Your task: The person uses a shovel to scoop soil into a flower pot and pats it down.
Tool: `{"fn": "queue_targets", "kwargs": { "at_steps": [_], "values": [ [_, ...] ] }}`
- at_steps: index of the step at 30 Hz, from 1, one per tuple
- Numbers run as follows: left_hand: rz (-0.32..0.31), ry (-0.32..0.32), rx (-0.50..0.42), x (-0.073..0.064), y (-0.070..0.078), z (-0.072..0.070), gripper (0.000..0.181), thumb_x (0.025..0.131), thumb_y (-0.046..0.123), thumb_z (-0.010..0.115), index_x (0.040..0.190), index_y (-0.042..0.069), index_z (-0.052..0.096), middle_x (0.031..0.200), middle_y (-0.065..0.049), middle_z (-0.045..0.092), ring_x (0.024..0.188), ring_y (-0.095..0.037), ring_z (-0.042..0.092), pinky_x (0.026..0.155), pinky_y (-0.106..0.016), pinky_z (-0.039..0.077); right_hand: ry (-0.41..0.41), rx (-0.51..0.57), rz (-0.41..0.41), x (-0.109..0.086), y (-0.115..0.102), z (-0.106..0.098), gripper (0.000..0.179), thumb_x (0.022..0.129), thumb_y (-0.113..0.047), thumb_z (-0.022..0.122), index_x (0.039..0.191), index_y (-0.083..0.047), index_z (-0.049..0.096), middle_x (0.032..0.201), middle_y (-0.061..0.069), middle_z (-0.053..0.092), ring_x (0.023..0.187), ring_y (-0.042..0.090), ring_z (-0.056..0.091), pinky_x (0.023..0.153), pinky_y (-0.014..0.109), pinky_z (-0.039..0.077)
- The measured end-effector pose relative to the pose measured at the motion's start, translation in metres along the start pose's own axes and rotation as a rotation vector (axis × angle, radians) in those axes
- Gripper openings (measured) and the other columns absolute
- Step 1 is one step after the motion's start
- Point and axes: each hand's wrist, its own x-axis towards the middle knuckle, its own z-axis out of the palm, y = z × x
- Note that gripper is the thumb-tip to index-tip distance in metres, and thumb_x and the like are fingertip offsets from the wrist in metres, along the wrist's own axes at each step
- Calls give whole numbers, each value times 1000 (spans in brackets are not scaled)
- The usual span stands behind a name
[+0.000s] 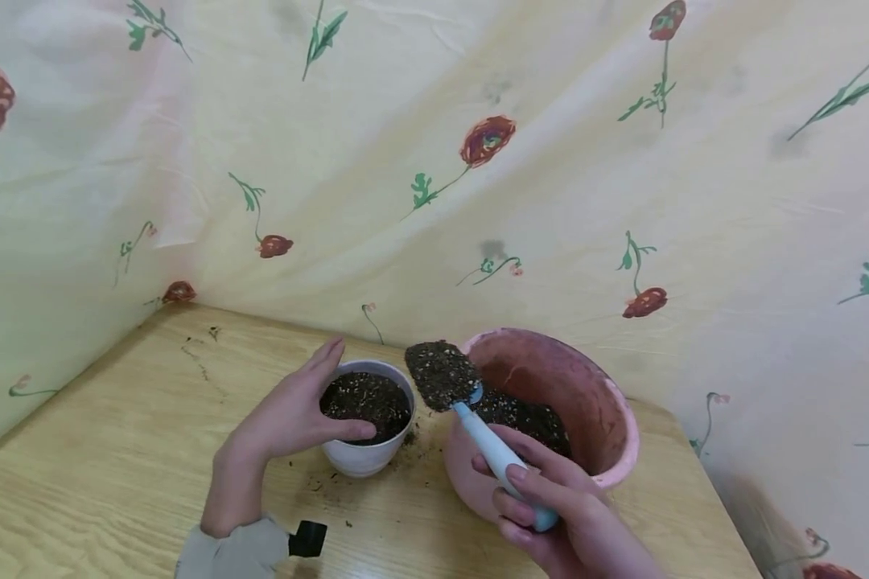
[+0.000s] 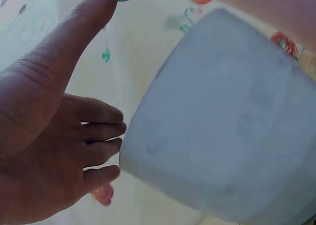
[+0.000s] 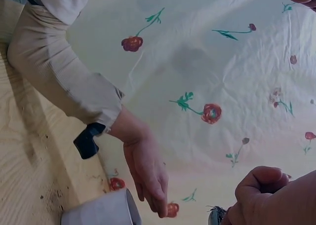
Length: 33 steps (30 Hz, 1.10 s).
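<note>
My right hand [image 1: 561,503] grips the pale blue handle of a garden trowel [image 1: 496,450]. Dark potting soil [image 1: 442,374] heaps its blade, which is held between two pots, over the left edge of the pink one. A small white flowerpot [image 1: 362,460] stands on the left with soil [image 1: 368,402] inside. Beside it is my left hand [image 1: 286,418], fingers extended and thumb reaching over the rim. In the left wrist view, those fingertips come up to the edge of the pot [image 2: 212,121]; contact is unclear. The large pink pot [image 1: 467,482] holds more soil [image 1: 525,422] low inside.
Loose soil crumbs [image 1: 326,482] lie on the wooden table [image 1: 116,450] around the white pot, with a few more at the back left. A flower-printed cloth [image 1: 376,161] hangs behind and along the sides. A black piece [image 1: 307,539] sits at my left cuff.
</note>
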Motion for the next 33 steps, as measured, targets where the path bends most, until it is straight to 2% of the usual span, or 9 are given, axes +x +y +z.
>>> {"fn": "queue_targets", "kwargs": {
  "at_steps": [4, 7, 12, 18, 23, 28, 33],
  "values": [
    [6, -33, -21, -1, -6, -1, 127, 64, 67, 76, 154, 3, 12, 160, -17, 10, 145, -37, 13, 114, -55, 20, 7, -13, 21, 15, 10, 12, 57, 104, -14, 39, 153, -9, 10, 124, 6, 48, 71, 6, 40, 64, 19, 40],
    [13, -46, -58, -2, -10, -2, 127, 63, 61, 81, 155, 6, 11, 160, -16, 11, 144, -37, 15, 114, -56, 20, 7, -6, 16, 27, 19, 22, 59, 104, -15, 41, 152, -6, 9, 121, 5, 47, 69, 6, 37, 63, 19, 36],
    [13, -65, -159, -4, -20, -4, 125, 63, 49, 87, 156, 12, 10, 159, -16, 14, 142, -39, 21, 110, -60, 26, 71, 15, 10, 47, 35, 37, 61, 102, -17, 45, 150, 0, 10, 116, 4, 48, 67, 5, 34, 62, 19, 34],
    [-2, -110, -249, -3, -28, 1, 129, 63, 43, 89, 155, 9, 6, 159, -20, 12, 142, -40, 21, 112, -57, 23, 122, 57, 2, 64, 52, 43, 57, 102, -15, 43, 148, 1, 13, 113, 6, 47, 66, 5, 32, 62, 18, 33],
    [-36, -117, -241, -1, -31, 5, 130, 62, 44, 89, 155, 6, 6, 157, -22, 17, 141, -40, 23, 112, -57, 25, 118, 126, 5, 72, 61, 41, 50, 102, -14, 42, 145, 1, 21, 112, 4, 47, 66, 4, 35, 64, 18, 32],
    [-64, -116, -222, 2, -33, 7, 131, 58, 44, 91, 154, 4, 11, 151, -22, 34, 135, -38, 37, 110, -55, 30, 97, 227, 16, 76, 66, 41, 41, 101, -12, 41, 139, 1, 31, 109, 4, 49, 65, 4, 37, 63, 17, 34],
    [-77, -119, -207, 3, -34, 8, 129, 57, 44, 91, 154, 5, 14, 148, -21, 39, 132, -37, 41, 108, -55, 33, 81, 307, 30, 79, 68, 43, 39, 103, -14, 40, 137, 1, 30, 109, 3, 50, 65, 4, 38, 63, 17, 34]
  ]
}}
